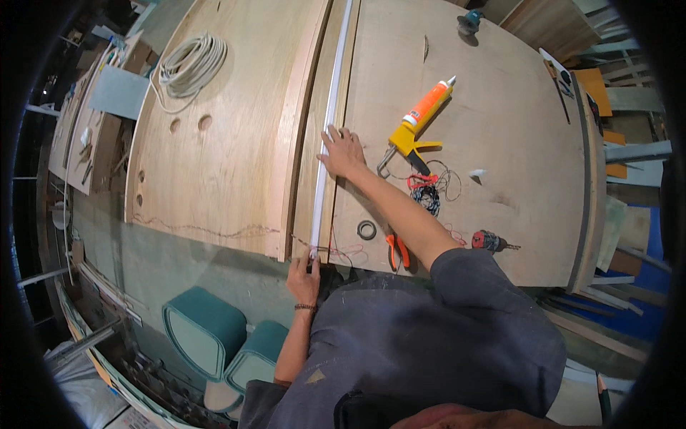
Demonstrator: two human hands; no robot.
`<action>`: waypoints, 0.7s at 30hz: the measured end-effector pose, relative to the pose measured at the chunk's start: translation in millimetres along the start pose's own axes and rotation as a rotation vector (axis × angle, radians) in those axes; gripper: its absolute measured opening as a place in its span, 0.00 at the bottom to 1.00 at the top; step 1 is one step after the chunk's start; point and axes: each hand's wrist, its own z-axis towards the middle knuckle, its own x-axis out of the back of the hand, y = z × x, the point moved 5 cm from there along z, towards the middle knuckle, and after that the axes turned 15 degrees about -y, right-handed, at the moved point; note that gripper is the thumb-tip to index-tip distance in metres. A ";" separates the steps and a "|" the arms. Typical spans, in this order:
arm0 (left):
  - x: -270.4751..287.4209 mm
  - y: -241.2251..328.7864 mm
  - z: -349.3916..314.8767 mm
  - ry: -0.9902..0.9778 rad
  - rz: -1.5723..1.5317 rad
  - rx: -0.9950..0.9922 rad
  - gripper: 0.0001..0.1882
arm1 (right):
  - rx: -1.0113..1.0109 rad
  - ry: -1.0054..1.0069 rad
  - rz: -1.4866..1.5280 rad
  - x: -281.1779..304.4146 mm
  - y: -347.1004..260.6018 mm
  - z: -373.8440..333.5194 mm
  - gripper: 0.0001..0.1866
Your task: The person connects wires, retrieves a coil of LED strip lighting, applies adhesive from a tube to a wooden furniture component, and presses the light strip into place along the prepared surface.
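A long, narrow white strip (333, 89) lies in a groove along a wooden panel and runs away from me. At its near end, my left hand (304, 280) has thumb and fingers closed on the strip, next to thin red and black wires (336, 250). Farther up, my right hand (344, 153) rests on the same strip with its fingers spread and lying across it. Right of that forearm are a yellow caulking gun (406, 139) with an orange and white tube and a bundle of dark cord (426, 196). Orange-handled pliers (397, 252) and a black tape roll (366, 229) lie beneath the arm.
A coil of white cable (191, 66) sits on the left panel (250, 93), which has round holes. To the right are a red and black drill (493, 242) and, at the far end, a blue power tool (469, 23). Green cushioned stools (204, 330) stand below on the left.
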 end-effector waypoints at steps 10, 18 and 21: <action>35.9 77.7 70.7 -0.014 0.245 -0.403 0.23 | 0.090 -0.148 -0.133 33.3 -3.8 9.7 0.34; -42.3 70.0 98.6 -0.303 0.430 -0.253 0.52 | 0.089 -0.117 -0.118 4.2 4.8 8.4 0.32; -38.5 72.9 98.0 -0.326 0.457 -0.257 0.54 | 0.094 -0.145 -0.091 14.0 3.3 1.0 0.32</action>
